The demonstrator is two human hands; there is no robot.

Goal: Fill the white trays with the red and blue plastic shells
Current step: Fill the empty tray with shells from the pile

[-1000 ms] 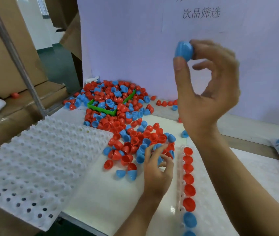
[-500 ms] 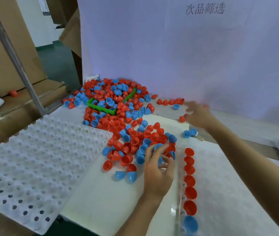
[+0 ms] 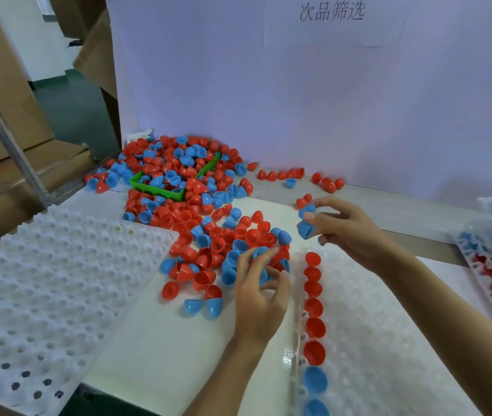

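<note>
Pinching two blue plastic half-shells (image 3: 306, 223) between thumb and curled fingers, the right hand (image 3: 346, 229) hovered at about two o'clock, just above the far end of the dimpled white plastic tray (image 3: 388, 340), whose left column held a row of red and blue shells (image 3: 314, 307). The left hand (image 3: 261, 295), near centre, had its fingers curled around a blue shell (image 3: 261, 253) at the near edge of the loose pile of red and blue shells (image 3: 196, 205), which spread toward eleven o'clock over a small green plastic bin (image 3: 160, 187). A second empty white tray (image 3: 43, 295) lay at nine o'clock.
</note>
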